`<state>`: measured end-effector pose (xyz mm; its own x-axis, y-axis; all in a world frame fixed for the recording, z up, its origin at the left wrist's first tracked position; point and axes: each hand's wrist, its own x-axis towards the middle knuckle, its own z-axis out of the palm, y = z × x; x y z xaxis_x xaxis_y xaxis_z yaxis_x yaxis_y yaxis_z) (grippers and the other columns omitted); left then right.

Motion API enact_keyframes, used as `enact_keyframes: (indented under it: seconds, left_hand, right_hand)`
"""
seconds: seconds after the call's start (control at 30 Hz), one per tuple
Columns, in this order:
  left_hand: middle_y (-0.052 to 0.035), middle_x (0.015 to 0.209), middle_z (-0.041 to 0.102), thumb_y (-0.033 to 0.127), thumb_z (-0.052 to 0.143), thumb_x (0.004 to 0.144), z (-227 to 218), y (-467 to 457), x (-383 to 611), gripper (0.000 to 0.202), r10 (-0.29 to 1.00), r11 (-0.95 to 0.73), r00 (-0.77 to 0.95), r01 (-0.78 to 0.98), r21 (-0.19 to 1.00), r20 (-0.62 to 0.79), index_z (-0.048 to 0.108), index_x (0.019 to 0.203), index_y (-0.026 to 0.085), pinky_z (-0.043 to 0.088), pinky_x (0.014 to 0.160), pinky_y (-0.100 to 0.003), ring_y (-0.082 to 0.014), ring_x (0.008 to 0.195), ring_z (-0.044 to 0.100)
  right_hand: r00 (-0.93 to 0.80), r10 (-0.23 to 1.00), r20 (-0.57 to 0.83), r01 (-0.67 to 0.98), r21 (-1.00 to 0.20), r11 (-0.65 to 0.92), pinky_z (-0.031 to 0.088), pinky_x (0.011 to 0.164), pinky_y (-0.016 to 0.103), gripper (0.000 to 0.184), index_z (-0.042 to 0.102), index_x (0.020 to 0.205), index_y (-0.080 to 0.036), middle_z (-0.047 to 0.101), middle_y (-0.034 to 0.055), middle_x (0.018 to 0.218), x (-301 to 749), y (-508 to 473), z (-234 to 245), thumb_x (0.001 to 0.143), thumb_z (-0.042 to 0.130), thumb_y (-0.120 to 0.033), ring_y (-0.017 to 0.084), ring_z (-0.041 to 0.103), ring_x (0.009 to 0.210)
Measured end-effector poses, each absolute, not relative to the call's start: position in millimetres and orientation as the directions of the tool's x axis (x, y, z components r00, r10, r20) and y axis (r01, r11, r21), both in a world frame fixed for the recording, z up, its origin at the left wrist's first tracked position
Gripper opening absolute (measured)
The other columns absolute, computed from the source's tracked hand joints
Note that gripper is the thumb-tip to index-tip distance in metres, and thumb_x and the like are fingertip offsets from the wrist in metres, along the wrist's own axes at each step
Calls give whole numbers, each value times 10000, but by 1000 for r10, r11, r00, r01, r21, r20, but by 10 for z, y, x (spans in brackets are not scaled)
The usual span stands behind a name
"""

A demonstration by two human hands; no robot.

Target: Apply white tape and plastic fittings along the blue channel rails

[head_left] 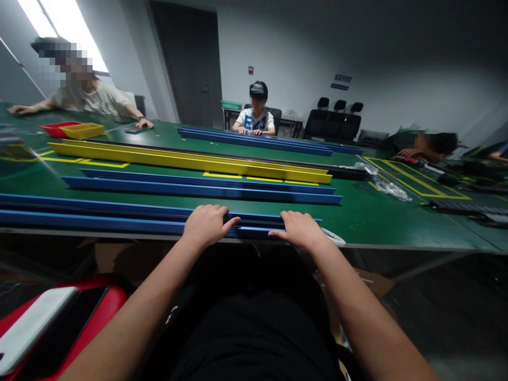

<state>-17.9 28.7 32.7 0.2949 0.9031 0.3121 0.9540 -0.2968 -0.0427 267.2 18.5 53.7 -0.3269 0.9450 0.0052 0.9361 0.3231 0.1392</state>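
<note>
A long blue rail [99,209] lies along the near edge of the green table [357,217]. My left hand [207,224] rests on top of it with fingers curled over the rail and the thumb stretched toward the middle. My right hand [299,228] sits a little to the right on the same rail, fingers bent over its far side, thumb pointing left. Both hands grip the rail near its right end.
A second blue rail [198,188], a long yellow rail [186,159] and a far blue rail [257,140] lie parallel across the table. Red and yellow bins [73,129] stand far left. Plastic bags [387,186] lie right. Three other people sit around; a red and white object [47,323] is at my lower left.
</note>
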Motion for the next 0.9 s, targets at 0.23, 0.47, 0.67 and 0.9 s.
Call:
enact_keyframes:
  seconds: [0.23,0.47,0.67,0.9]
  left_hand:
    - [-127,909,727,612,265,943,279,307,-168,600,881,-301,302,952,-62,363,694,936,193,423,793,-390,-290,897,663]
    - [-131,904,727,585,289,937,260,323,-184,567,881,-301,299,952,-52,367,699,955,194,427,786,-398,-300,903,663]
    - [-133,897,728,568,288,940,258,336,-184,563,881,-302,308,951,-74,361,703,938,188,438,793,-401,-301,899,667]
    - [-128,886,727,552,272,945,258,328,-169,562,877,-291,308,951,-103,369,700,913,190,452,778,-396,-296,882,671]
  right_hand:
    - [-352,934,63,930,140,341,435,883,389,807,565,1125,-164,652,158,1124,2708,235,450,808,291,-853,291,612,1044]
    - [-347,934,83,932,143,334,440,873,384,805,567,1121,-166,658,153,1112,2711,239,425,804,298,-856,289,615,1033]
    - [-329,940,95,938,144,314,434,889,384,819,567,1128,-167,660,154,1106,2703,229,410,804,277,-861,285,612,1048]
    - [-319,940,120,942,153,300,442,868,378,838,577,1089,-164,664,150,1073,2701,229,392,796,241,-873,287,621,1023]
